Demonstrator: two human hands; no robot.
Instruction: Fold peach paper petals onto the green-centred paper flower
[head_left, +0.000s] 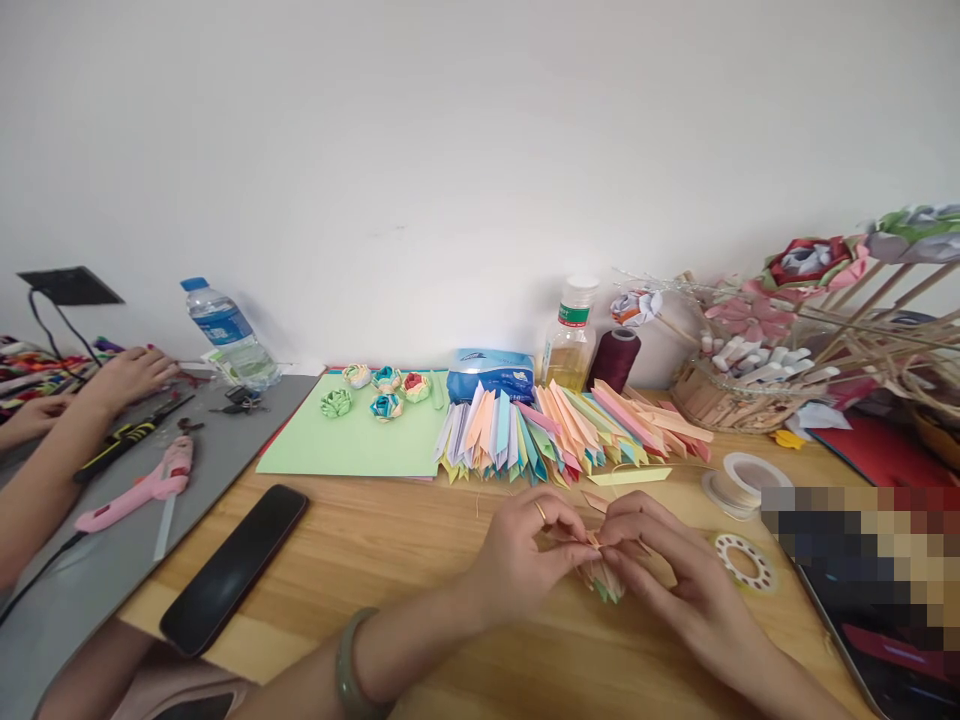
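Going rightward, we find roses [387,407] on a green sheet [337,450], perhaps to keep them together, and strips [495,440] bunched within reach. Over the worktop [360,560], the fingers of our left hand [517,545] and right hand [686,565] pinch paper [606,586] between them, likely steadying it. We cannot read the labels [225,326] on the bottle [259,360] or jar [568,362].

Both hands [510,550] [686,575] nearly meet — fingertips [581,553] pinching, forearms [420,625] angled inward.
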